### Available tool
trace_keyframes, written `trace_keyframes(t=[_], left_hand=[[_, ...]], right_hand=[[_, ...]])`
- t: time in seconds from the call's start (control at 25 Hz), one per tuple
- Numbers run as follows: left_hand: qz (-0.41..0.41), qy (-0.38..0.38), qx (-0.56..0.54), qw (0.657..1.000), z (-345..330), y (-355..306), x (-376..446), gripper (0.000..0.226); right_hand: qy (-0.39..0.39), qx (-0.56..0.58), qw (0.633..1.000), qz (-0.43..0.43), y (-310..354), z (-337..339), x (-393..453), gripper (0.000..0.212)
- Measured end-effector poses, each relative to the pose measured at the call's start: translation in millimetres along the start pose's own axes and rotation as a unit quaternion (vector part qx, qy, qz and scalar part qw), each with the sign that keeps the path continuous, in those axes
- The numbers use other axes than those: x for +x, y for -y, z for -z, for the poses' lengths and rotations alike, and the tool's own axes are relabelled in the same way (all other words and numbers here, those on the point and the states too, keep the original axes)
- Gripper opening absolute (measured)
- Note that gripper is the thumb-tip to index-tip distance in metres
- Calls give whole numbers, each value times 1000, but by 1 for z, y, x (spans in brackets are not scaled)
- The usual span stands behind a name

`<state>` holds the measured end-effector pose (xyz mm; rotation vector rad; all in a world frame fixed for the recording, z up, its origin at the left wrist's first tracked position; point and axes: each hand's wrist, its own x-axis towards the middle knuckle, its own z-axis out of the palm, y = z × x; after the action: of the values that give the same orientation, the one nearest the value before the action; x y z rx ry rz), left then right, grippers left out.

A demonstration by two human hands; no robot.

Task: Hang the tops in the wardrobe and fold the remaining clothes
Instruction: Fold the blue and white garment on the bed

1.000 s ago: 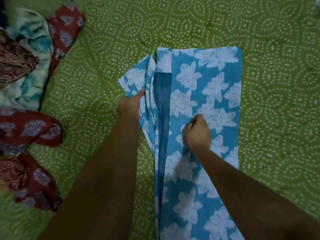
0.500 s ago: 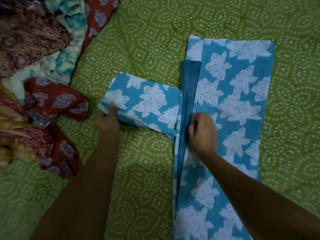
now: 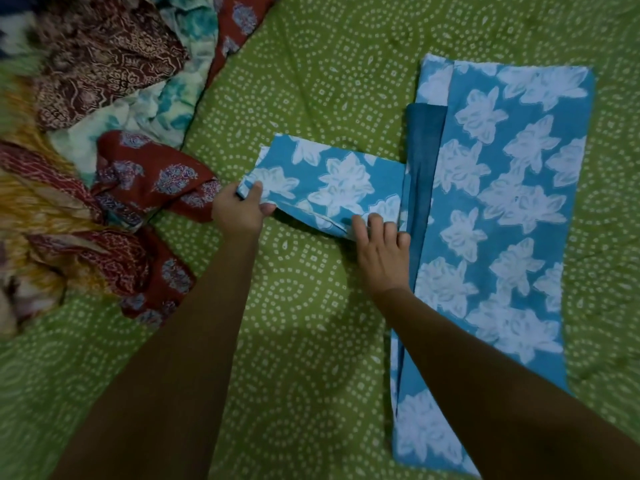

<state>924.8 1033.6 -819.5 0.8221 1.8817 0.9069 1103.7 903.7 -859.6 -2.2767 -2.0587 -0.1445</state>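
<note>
Since half a second ago, the right hand [image 3: 382, 252] has slid off the body of the blue floral garment [image 3: 512, 209] toward the sleeve's [image 3: 332, 181] base, and the camera has tipped so the garment sits farther right.

From the head view, the garment lies flat on the green dotted bedspread [image 3: 311, 81], folded lengthwise, with a plain darker blue strip [image 3: 424, 161] showing along its left edge. Its sleeve stretches out to the left across the spread. The left hand [image 3: 239, 211] pinches the sleeve's far end, thumb on top of the cloth and fingers beneath. The right hand rests with fingers spread and fairly straight, pressing the sleeve's lower edge just beside the dark strip; it grips nothing, as far as the dim light lets me judge.

At the upper left, a heap of other clothes [image 3: 104, 133] lies rumpled: brown patterned, pale teal, red with blue motifs, and yellow-orange, that last part blurred.
</note>
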Motion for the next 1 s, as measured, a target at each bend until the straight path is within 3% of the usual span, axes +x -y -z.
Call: trace_keyframes(t=[0.16,0.32,0.4,0.52,0.56,0.72,0.84,1.0], left_hand=[[24,14,-42,999,1,-1,-1,11],[-19,24,18,999,9,4,2,12],[-47,27,77,996,15,11,4,17],[-33,27,211,977,26,25,7,29],[-34,9,255,966,28,27,6,33],[-157,-50,404,900,25,18,-3,30],[-93,-16,436,895,13,13,-6,44],[9,-20,417,909,4,9,-6,68]], right_hand=[[34,-44,998,-21,4,3,10,88],[9,46,995,-86,17,17,-4,86],[62,79,993,-62,25,29,-24,83],[252,131,959,-22,26,34,-44,62],[249,153,956,-23,24,32,-45,56],[100,142,983,-54,15,17,-30,34],[93,86,991,-51,8,10,-18,30],[112,40,993,18,6,9,-9,42]])
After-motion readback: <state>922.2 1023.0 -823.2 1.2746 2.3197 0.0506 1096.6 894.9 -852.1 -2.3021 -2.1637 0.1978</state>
